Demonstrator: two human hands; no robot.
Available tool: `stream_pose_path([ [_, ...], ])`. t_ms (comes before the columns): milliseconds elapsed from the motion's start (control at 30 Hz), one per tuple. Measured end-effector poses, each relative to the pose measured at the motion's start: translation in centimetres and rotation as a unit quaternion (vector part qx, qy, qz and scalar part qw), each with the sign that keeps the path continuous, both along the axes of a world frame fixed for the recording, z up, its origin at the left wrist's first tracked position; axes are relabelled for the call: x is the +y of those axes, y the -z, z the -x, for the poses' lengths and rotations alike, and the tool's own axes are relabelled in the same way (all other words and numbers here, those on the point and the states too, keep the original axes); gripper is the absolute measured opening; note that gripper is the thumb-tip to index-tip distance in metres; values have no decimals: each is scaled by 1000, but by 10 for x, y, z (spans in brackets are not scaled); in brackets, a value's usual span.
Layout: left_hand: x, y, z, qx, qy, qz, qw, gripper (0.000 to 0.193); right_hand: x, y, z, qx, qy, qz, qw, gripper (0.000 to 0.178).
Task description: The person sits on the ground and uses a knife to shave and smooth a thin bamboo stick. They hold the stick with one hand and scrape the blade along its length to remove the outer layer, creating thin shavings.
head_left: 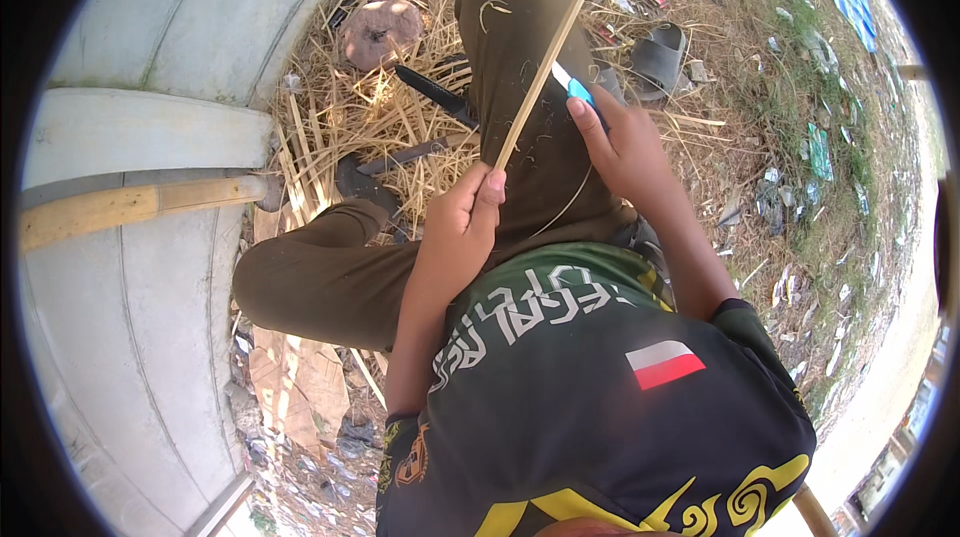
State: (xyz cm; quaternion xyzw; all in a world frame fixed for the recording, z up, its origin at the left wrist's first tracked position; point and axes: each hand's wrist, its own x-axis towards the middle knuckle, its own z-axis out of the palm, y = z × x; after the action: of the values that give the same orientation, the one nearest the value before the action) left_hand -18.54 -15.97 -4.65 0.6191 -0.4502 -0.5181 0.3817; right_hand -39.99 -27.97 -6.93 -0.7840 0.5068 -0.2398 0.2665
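A long, thin pale strip, bamboo by its look point(548, 65), slants up and away across my raised thigh. Its near end is gripped in my left hand point(466, 209), thumb pressed on top. My right hand point(622, 142) is closed around a blue-handled utility knife point(577, 89). The knife's pale blade lies against or very close to the strip's right side, about halfway along; I cannot tell if it touches. Fine shavings cling to my brown trousers point(520, 17).
Bamboo shavings point(310, 127) litter the ground around a round stone or block point(382, 34). A dark long blade-like tool point(435, 95) lies by my leg. A grey sandal point(658, 62) rests at right. A pale wall point(130, 287) with a bamboo pole point(150, 205) stands left; flattened cardboard point(300, 387) lies below.
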Motion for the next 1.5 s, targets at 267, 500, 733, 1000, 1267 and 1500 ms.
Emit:
stream_pose_path([
  [267, -61, 18, 9, -51, 22, 62, 997, 42, 2, 8, 7, 21, 0, 42, 999, 47],
  [500, -61, 11, 16, -76, 31, 29, 996, 40, -2, -3, 1, 113, -45, 81, 989, 48],
  [733, -52, 13, 14, -42, 15, -6, 999, 39, 5, 1, -6, 154, -25, 79, 985, 46],
  [1000, -30, 16, 7, -35, 5, -27, 999, 40, 9, 4, -9, 150, -19, 111, 982, 47],
  [1267, 15, 10, -4, -9, -7, -83, 996, 39, 10, 7, -9, 141, -16, 123, 982, 45],
  [1500, 60, -1, -16, -69, -14, -93, 993, 34, 12, 7, -11, 128, -9, 135, 983, 45],
])
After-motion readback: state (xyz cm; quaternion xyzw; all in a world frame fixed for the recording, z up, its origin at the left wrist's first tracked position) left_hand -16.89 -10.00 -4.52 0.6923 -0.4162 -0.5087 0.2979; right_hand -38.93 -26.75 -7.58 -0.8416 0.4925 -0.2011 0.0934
